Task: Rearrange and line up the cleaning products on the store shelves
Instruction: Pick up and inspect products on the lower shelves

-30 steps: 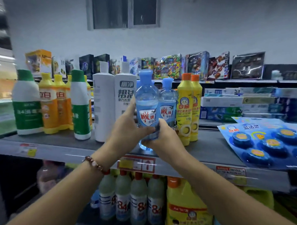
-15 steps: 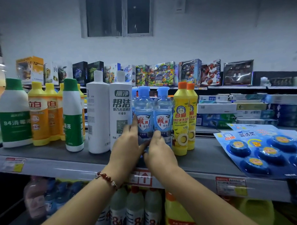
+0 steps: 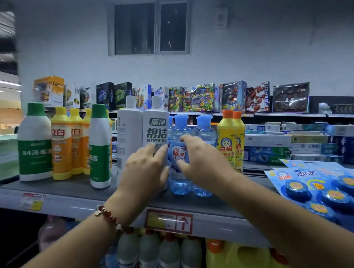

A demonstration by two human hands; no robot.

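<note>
The grey store shelf (image 3: 78, 192) carries upright cleaning products along its near edge. From the left: green-capped bottles, orange bottles, then 2 white bottles (image 3: 155, 130). The left hand (image 3: 146, 171) lies spread against the right white bottle. The 2 blue bottles (image 3: 179, 145), raised 1 second ago, now stand on the shelf between white and yellow bottles (image 3: 226, 140). The right hand (image 3: 203, 161) hovers loosely curled, gripping nothing. This pair appears placed; fine alignment remains.
</note>
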